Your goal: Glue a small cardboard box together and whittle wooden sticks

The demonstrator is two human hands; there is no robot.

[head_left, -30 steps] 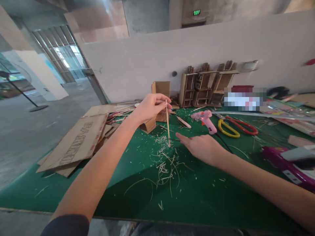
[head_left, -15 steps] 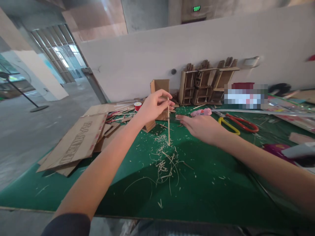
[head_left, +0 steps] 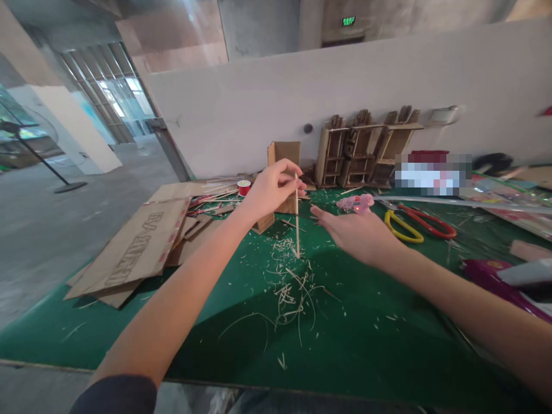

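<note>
My left hand (head_left: pixel 276 187) pinches the top of a thin wooden stick (head_left: pixel 297 233) between thumb and fingers. The stick stands nearly upright, its lower end at the pale shavings (head_left: pixel 287 293) on the green tabletop (head_left: pixel 207 339). Just right of the stick, my right hand (head_left: pixel 356 230) is palm down, with its fingers drawn together and pointing left. Something small and thin shows under its fingertips, too unclear to name. A gap separates this hand from the stick.
Cardboard sheets (head_left: pixel 129 241) lie left, near a red spool (head_left: pixel 244 187). Cardboard structures (head_left: pixel 334 155) lean at the wall. On the right are a pink tool (head_left: pixel 356 202) with a red light, yellow- and red-handled scissors (head_left: pixel 405 229) and a purple object (head_left: pixel 487 273).
My right hand has shifted slightly down and right. A dark mark seen against the stick earlier no longer shows. My left hand keeps its pinch on the stick; the view has shifted slightly.
</note>
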